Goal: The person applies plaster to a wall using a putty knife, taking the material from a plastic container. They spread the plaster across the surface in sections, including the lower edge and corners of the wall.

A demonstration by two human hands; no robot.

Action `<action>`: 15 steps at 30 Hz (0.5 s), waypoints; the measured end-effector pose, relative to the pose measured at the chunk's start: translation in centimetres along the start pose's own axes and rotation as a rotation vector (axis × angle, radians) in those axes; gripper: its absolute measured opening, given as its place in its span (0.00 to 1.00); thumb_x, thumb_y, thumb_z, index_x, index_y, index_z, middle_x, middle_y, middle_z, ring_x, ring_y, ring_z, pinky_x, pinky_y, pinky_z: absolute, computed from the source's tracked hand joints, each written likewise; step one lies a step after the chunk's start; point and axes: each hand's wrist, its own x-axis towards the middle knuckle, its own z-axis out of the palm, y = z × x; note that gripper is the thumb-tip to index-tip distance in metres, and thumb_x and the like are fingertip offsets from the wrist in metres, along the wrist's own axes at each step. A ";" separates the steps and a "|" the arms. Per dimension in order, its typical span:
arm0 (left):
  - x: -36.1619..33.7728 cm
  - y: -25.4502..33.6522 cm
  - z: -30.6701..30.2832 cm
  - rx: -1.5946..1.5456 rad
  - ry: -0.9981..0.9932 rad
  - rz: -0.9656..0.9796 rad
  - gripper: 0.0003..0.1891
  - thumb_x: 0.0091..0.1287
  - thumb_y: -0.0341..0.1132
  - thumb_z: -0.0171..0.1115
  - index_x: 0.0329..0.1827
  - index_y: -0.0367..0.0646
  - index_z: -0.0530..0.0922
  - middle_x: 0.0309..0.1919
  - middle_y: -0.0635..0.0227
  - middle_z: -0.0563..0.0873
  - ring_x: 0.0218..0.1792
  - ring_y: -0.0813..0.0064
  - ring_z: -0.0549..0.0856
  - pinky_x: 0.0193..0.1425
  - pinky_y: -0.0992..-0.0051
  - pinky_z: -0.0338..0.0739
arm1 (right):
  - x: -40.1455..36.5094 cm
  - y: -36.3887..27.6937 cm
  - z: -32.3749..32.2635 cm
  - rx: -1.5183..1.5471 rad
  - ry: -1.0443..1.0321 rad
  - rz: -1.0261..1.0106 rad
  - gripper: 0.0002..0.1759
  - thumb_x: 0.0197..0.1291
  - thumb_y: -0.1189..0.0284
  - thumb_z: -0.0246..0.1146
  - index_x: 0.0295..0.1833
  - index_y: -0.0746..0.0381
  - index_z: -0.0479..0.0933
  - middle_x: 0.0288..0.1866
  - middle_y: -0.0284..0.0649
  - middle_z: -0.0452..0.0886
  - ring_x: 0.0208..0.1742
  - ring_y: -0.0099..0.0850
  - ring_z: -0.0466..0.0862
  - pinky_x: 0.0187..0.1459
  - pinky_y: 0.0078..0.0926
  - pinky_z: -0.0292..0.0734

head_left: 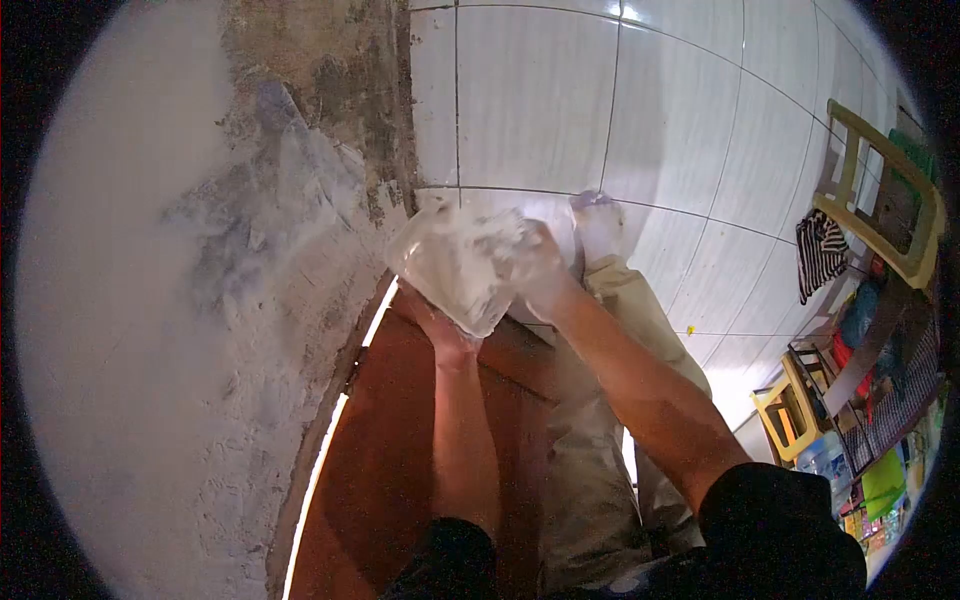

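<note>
My left hand point(432, 318) is closed on the underside and near edge of a square, pale board point(470, 325). White wet plaster point(470, 240) is heaped and smeared across the board's top. At the board's right side, my right hand point(540, 275) is curled over the plaster and blurred by motion. Whatever it grips is hidden in the blur and the white paste. To the left stands a wall point(120, 300), partly coated white, with rough grey patches and fresh streaks point(290, 190) of plaster close to the board.
A brown wooden door or panel point(380, 470) lies below my arms, with a bright gap along the wall's edge. White tiles point(530, 90) cover the floor ahead. Yellowish chairs point(930, 240), a striped cloth point(822, 255) and a cluttered rack point(890, 410) stand at the right.
</note>
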 end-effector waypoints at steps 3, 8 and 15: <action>-0.7 -0.1 -2.8 -0.069 0.212 0.020 0.36 0.65 0.65 0.38 0.69 0.50 0.55 0.63 0.67 0.65 0.62 0.64 0.68 0.64 0.60 0.67 | 2.4 1.2 0.1 0.232 0.206 0.207 0.18 0.53 0.83 0.59 0.51 0.60 0.69 0.46 0.38 0.79 0.36 0.27 0.80 0.38 0.24 0.77; -2.7 -0.8 -9.0 0.118 0.201 0.172 0.32 0.68 0.61 0.37 0.67 0.49 0.58 0.62 0.67 0.67 0.60 0.65 0.69 0.62 0.63 0.66 | 5.7 12.1 3.7 0.069 0.234 0.093 0.08 0.60 0.74 0.54 0.44 0.58 0.76 0.45 0.35 0.80 0.44 0.27 0.79 0.46 0.26 0.74; -4.5 -0.3 -9.9 0.068 0.583 0.338 0.28 0.67 0.48 0.48 0.63 0.36 0.65 0.58 0.51 0.72 0.54 0.59 0.77 0.54 0.63 0.77 | 3.4 18.0 10.0 -0.404 0.112 -0.284 0.07 0.57 0.76 0.57 0.42 0.60 0.75 0.40 0.38 0.80 0.39 0.33 0.79 0.39 0.29 0.75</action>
